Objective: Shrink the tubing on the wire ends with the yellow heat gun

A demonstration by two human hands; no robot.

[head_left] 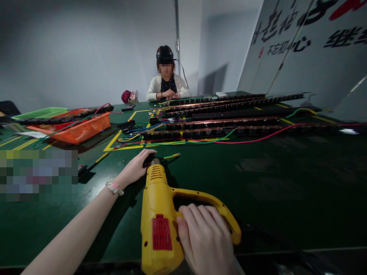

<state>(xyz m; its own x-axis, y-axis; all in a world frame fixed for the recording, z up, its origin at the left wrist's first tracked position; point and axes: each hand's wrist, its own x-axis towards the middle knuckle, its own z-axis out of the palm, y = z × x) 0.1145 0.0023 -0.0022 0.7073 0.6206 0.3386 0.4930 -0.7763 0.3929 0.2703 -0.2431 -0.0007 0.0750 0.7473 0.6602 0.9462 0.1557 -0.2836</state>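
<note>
A yellow heat gun point(156, 198) with a red label fills the lower middle of the view, its metal nozzle pointing away from me. My right hand point(205, 233) is wrapped round its handle. Just beyond the nozzle, my left hand point(140, 162) is closed on a black piece point(148, 159); its exact kind is partly hidden by the fingers and nozzle. From that piece a short yellow-green wire point(171, 156) with a ring terminal sticks out to the right. A similar black piece with a yellow-green wire point(99, 161) lies on the table to the left.
Long black strips with copper-coloured bars and wires point(212, 131) lie across the far side of the green table point(272, 214). An orange basket point(86, 128) and a green basket point(43, 112) stand at the left. A person point(168, 86) sits opposite, hands together on the table.
</note>
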